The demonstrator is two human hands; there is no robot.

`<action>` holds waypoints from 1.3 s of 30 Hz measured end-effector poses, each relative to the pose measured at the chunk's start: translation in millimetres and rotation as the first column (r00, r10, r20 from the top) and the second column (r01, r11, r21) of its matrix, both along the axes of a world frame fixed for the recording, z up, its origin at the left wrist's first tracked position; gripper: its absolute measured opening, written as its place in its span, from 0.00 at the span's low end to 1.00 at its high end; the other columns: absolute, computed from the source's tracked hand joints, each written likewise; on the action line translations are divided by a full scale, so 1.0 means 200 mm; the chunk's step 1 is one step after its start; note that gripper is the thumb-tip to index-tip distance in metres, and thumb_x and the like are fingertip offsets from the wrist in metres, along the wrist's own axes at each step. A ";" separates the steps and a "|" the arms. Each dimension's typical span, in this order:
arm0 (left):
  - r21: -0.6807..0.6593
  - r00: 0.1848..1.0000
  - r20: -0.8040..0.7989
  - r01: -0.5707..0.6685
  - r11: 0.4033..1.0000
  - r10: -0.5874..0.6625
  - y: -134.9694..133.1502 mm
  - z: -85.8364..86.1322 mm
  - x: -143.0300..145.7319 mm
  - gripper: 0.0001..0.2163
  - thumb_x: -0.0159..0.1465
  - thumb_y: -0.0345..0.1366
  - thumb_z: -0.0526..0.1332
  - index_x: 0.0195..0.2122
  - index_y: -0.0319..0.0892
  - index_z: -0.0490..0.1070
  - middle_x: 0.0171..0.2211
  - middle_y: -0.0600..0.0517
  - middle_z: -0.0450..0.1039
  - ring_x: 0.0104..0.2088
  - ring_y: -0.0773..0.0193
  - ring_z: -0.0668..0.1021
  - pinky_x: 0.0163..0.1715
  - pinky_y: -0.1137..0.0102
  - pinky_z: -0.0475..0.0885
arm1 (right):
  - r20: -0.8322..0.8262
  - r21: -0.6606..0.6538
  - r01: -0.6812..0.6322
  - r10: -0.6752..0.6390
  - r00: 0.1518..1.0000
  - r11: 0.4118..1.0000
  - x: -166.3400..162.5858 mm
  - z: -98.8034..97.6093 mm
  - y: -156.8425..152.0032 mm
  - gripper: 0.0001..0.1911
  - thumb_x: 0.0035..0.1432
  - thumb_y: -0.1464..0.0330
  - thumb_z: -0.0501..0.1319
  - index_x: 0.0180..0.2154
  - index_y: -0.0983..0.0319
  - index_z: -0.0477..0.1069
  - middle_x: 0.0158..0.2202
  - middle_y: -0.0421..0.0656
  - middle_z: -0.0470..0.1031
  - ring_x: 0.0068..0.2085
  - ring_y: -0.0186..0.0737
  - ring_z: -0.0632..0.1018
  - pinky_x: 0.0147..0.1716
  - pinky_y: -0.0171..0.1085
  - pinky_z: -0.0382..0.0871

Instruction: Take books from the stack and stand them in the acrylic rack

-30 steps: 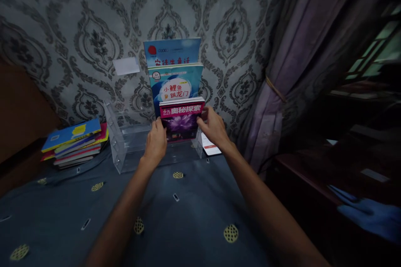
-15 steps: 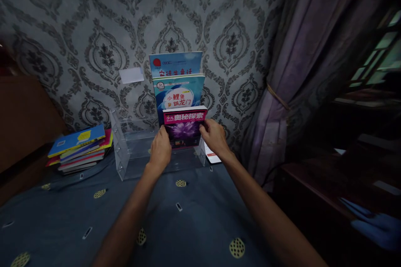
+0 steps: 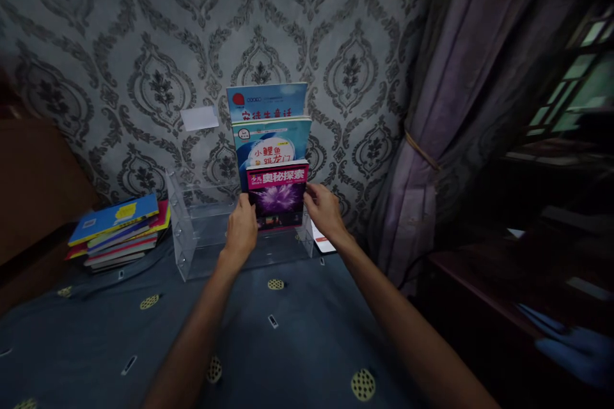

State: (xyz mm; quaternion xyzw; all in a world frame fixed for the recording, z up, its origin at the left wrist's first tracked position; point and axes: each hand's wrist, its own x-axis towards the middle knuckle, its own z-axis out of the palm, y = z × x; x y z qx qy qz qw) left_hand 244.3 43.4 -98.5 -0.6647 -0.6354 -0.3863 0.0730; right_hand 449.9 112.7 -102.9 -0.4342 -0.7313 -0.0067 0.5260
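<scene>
A clear acrylic tiered rack [image 3: 194, 236] stands on the bed against the patterned wall. Three books stand in its right half: a blue one [image 3: 267, 101] at the back, a light blue one [image 3: 271, 140] in the middle, and a pink and purple book [image 3: 278, 195] in front. My left hand [image 3: 241, 230] grips the front book's left edge and my right hand [image 3: 323, 211] grips its right edge, fingers curled round it.
A stack of several flat books [image 3: 118, 230] lies left of the rack. A white and red card [image 3: 322, 241] sits behind the rack's right end. A purple curtain [image 3: 432, 108] hangs to the right beside dark furniture [image 3: 503, 287]. The blue dotted bedspread [image 3: 268, 339] stretches toward me.
Both hands still hold the pink and purple book, which has sunk a little lower into the front tier. The view has shifted slightly.
</scene>
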 end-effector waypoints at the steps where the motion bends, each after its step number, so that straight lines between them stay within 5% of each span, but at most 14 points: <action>1: -0.001 1.000 0.001 -0.002 1.000 0.002 0.00 0.00 0.00 0.09 0.72 0.28 0.50 0.52 0.38 0.62 0.47 0.37 0.77 0.45 0.51 0.82 0.44 0.62 0.74 | -0.001 0.001 -0.001 0.001 1.000 1.000 0.00 0.00 0.00 0.18 0.61 0.69 0.53 0.50 0.62 0.74 0.40 0.50 0.78 0.41 0.50 0.78 0.42 0.46 0.73; 20: -0.126 0.958 -0.233 -0.198 0.972 0.165 -0.03 0.06 0.07 0.11 0.70 0.22 0.48 0.51 0.35 0.63 0.41 0.38 0.80 0.42 0.50 0.84 0.38 0.65 0.75 | 0.088 -0.031 0.056 -0.053 0.995 0.998 -0.03 0.02 -0.05 0.20 0.62 0.73 0.49 0.51 0.66 0.73 0.35 0.48 0.68 0.37 0.49 0.73 0.42 0.47 0.70; 39: -0.096 0.956 -0.241 -0.194 0.976 0.166 -0.02 0.05 0.08 0.12 0.69 0.23 0.48 0.50 0.37 0.64 0.41 0.39 0.80 0.40 0.54 0.84 0.39 0.66 0.77 | 0.076 0.014 0.047 -0.048 0.996 0.999 -0.04 -0.01 -0.05 0.21 0.62 0.73 0.50 0.55 0.64 0.70 0.36 0.47 0.65 0.37 0.48 0.71 0.42 0.46 0.71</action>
